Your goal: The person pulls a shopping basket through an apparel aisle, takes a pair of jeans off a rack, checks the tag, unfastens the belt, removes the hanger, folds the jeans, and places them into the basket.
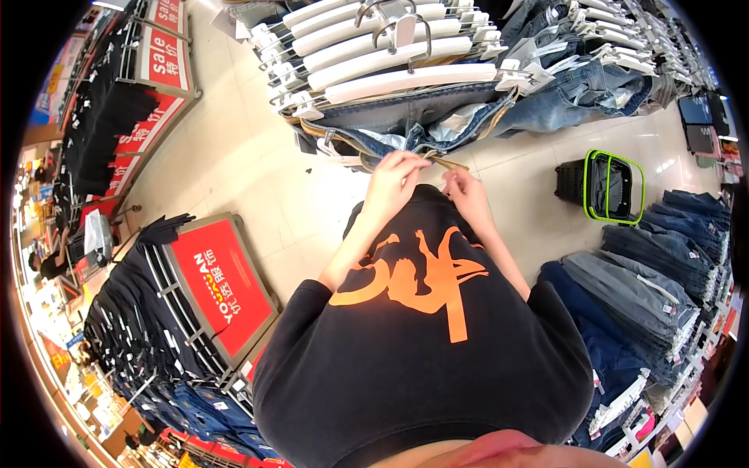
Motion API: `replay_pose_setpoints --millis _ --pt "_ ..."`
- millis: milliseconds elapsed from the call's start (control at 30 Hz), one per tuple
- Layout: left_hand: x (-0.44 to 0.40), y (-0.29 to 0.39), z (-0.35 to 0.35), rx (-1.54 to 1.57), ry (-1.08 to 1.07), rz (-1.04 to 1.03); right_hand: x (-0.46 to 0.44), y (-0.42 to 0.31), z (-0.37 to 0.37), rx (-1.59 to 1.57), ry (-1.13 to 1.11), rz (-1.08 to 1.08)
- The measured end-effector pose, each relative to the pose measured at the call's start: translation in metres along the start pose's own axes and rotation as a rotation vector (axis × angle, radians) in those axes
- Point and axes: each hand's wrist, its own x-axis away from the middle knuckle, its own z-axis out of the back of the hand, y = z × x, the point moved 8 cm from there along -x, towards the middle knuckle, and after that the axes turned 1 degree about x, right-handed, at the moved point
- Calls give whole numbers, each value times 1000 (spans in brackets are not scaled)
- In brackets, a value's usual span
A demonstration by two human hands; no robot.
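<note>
Just in front of my body, my left hand (396, 181) is closed, with its fingertips pinching a thin tan strap (448, 162) at the waist of the hanging jeans (374, 115). My right hand (466, 195) is closed at the strap's other end, its fingertips pressed together; the exact grip is too small to make out. These jeans are the nearest on the rack, held by the clips of a white hanger (409, 83). More white hangers (382, 54) with trousers are packed closely behind.
A black shopping basket with a lime-green rim (641, 187) stands on the floor (530, 175) to the right. Folded jeans (624, 285) line the right side. At left are a red sign (222, 285), racks of dark clothes (117, 312) and sale signs (164, 54).
</note>
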Motion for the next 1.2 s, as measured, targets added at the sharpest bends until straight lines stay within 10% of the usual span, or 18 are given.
replay_pose_setpoints --millis 300,633,900,1000,1200 --pt "-67 -20 -42 149 -16 27 3 -125 62 537 548 335" --pt "-37 -8 -67 -56 -273 -71 -6 -75 59 163 643 181" --pt "-10 8 76 -208 378 -122 -1 -76 64 -7 597 163" --pt "8 -22 134 -223 714 78 30 -128 66 445 1018 619" --pt "-2 -37 149 -285 628 111 24 -228 10 415 636 1225"
